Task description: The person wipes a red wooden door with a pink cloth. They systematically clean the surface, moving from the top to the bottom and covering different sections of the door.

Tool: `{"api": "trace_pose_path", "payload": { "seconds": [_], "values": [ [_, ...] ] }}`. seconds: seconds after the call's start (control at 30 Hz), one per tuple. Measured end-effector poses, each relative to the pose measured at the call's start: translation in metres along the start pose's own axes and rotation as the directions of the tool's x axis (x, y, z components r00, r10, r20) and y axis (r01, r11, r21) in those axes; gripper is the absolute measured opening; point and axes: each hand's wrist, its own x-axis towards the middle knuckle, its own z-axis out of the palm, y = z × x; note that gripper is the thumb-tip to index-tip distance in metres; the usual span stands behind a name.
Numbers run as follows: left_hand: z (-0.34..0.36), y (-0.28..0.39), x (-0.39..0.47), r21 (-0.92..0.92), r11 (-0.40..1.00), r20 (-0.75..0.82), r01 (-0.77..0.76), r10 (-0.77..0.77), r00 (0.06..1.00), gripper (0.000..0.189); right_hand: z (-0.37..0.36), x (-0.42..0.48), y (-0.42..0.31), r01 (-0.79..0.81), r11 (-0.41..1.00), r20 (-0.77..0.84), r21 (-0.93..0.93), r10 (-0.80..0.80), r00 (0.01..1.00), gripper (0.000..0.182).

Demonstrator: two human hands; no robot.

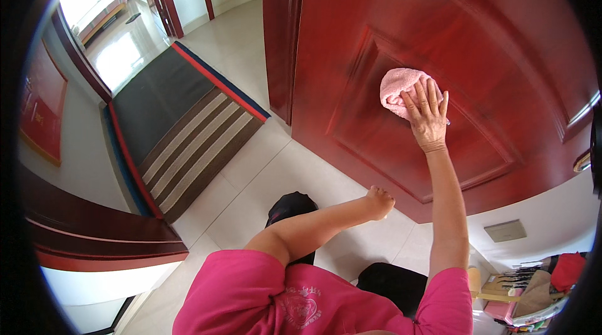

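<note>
My right hand (428,116) lies with spread fingers on a folded pink cloth (402,88), pressing it against the recessed lower panel of a red wooden door (470,114). The arm is stretched out. My left hand (380,203) is held in front of my body, near the door's bottom edge, with its fingers curled in; nothing shows in it.
A grey and striped mat (188,132) with red and blue borders lies on the tiled floor (263,179) to the left. Dark red door frames (108,245) stand at the left. Lower right, a container (541,316) holds mixed items beside a white wall with a cover plate (505,231).
</note>
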Motion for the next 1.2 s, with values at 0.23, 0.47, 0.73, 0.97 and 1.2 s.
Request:
{"api": "trace_pose_path", "payload": {
  "seconds": [0.23, 0.47, 0.73, 0.97, 1.2],
  "values": [
    [0.007, 0.002, -0.001, 0.006, 0.996, -0.150, -0.092, 0.092, 0.984, 0.053, -0.063, -0.118, 0.108, -0.342, 0.913, -0.188, -0.224, 0.304, 0.934, 0.034],
    [-0.008, 0.016, -0.019, -0.009, 0.988, -0.045, -0.156, 0.155, 0.987, 0.052, -0.050, -0.176, 0.114, -0.605, 0.757, -0.309, -0.245, 0.531, 0.789, 0.052],
    [0.005, 0.020, 0.002, 0.056, 0.991, -0.088, -0.125, 0.130, 0.988, 0.055, -0.001, 0.013, 0.000, -0.055, 0.990, -0.198, 0.130, 0.081, 0.977, 0.055],
    [-0.002, 0.014, -0.005, 0.099, 0.981, -0.136, -0.165, 0.177, 0.975, 0.052, -0.012, 0.071, 0.014, 0.347, 0.936, 0.005, 0.061, -0.348, 0.937, 0.046],
    [0.003, 0.027, -0.003, 0.156, 0.968, -0.140, -0.197, 0.219, 0.966, 0.049, -0.074, 0.082, 0.093, -0.064, 0.993, -0.334, -0.101, 0.027, 0.942, 0.048]
  ]
}}
